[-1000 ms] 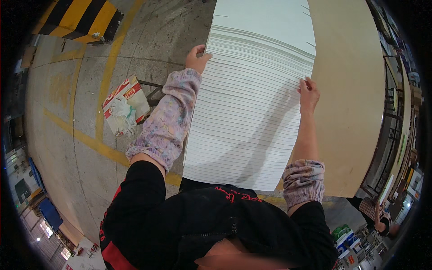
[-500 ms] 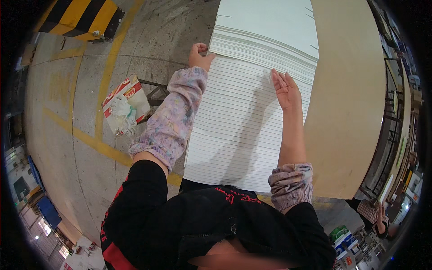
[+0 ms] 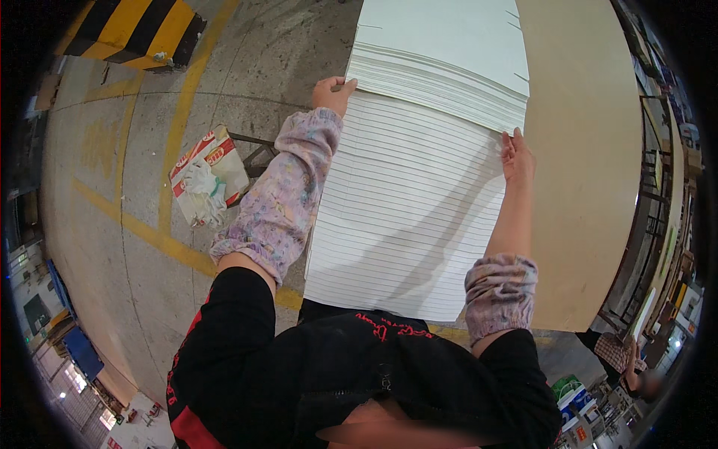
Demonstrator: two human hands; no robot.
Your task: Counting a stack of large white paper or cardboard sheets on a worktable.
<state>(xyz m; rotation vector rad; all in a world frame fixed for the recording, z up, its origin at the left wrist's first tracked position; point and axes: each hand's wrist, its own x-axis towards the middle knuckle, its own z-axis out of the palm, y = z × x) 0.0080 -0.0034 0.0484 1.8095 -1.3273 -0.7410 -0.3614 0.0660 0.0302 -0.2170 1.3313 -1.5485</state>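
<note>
A large lined paper sheet (image 3: 404, 202) lies in front of me on top of a stack. Beyond its far edge, the layered edges of a stack of white paper (image 3: 441, 86) run across from left to right. My left hand (image 3: 333, 97) is closed at the left side of that edge, thumb and fingers pinching the paper there. At the right end of the same edge, my right hand (image 3: 517, 159) has its fingers bent together on the paper's corner. The exact number of sheets in either hand cannot be made out.
A tan board surface (image 3: 576, 165) extends along the right of the stack. To the left, a cardboard piece with white gloves (image 3: 203, 183) rests on a dark metal frame. A black-and-yellow striped barrier (image 3: 134, 34) stands at upper left. Another person (image 3: 617, 355) is at far right.
My right hand has moved right, from over the lined sheet to the paper's right edge, and its fingers have closed there. My left hand stays at the left edge, slightly shifted.
</note>
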